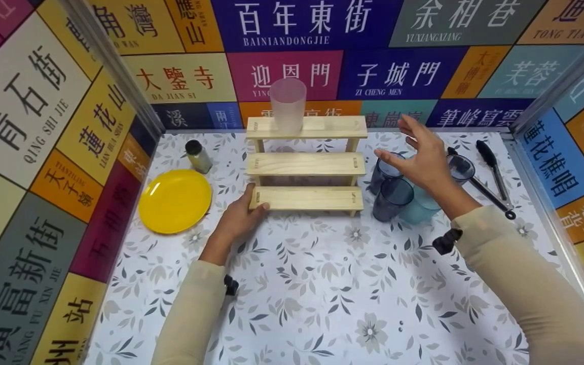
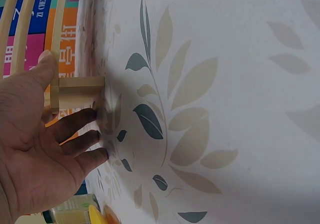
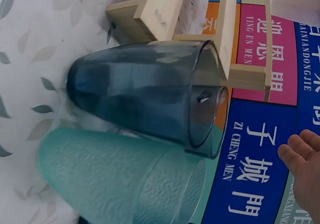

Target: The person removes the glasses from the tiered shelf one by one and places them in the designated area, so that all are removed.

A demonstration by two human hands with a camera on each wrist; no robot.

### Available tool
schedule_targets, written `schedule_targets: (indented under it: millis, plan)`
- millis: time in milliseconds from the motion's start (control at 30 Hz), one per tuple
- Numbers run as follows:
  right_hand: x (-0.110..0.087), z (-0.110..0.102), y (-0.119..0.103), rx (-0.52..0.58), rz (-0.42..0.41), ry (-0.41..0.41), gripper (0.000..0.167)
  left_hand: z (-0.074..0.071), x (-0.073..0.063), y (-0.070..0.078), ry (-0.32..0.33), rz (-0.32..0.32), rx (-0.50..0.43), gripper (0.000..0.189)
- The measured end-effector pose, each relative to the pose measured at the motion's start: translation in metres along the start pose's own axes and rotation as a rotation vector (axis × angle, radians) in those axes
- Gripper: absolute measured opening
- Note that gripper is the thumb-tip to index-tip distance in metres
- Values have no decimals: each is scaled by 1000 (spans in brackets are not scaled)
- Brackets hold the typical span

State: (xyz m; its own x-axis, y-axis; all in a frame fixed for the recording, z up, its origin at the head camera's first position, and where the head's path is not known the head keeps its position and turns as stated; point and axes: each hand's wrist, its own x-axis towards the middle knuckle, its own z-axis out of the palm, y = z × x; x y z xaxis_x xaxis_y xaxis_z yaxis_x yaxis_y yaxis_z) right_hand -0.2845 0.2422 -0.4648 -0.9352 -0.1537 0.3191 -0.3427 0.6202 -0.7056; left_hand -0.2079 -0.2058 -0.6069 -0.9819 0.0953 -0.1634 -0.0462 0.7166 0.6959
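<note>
A three-tier wooden display rack (image 1: 307, 198) stands mid-table. My left hand (image 1: 239, 218) grips the left end of its lowest tier; in the left wrist view the thumb (image 2: 46, 64) lies over the board, with the other fingers partly spread. On the top tier, toward its left, a frosted clear cup (image 1: 288, 109) stands upright. Right of the rack are two dark blue cups, a nearer one (image 1: 392, 200) and a farther one (image 1: 384, 175), beside a teal textured cup (image 1: 418, 208). Above these hovers my right hand (image 1: 424, 157), fingers apart, holding nothing.
On the left lie a yellow plate (image 1: 175, 203) and a small black-capped jar (image 1: 198, 158). Black-tipped tongs (image 1: 495, 167) and a round-headed utensil with a dark handle (image 1: 489, 192) lie at the right. Sign-printed panels (image 1: 287, 76) enclose the back and sides.
</note>
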Motion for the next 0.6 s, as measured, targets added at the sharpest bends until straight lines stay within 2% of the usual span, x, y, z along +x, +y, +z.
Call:
schedule_targets:
  millis: [267, 600]
  plan:
    - [17, 19, -15, 15, -44, -6, 96, 0, -1, 0, 6, -25, -21, 91]
    - [35, 41, -34, 13, -76, -51, 102, 0, -2, 1, 19, -11, -9, 89]
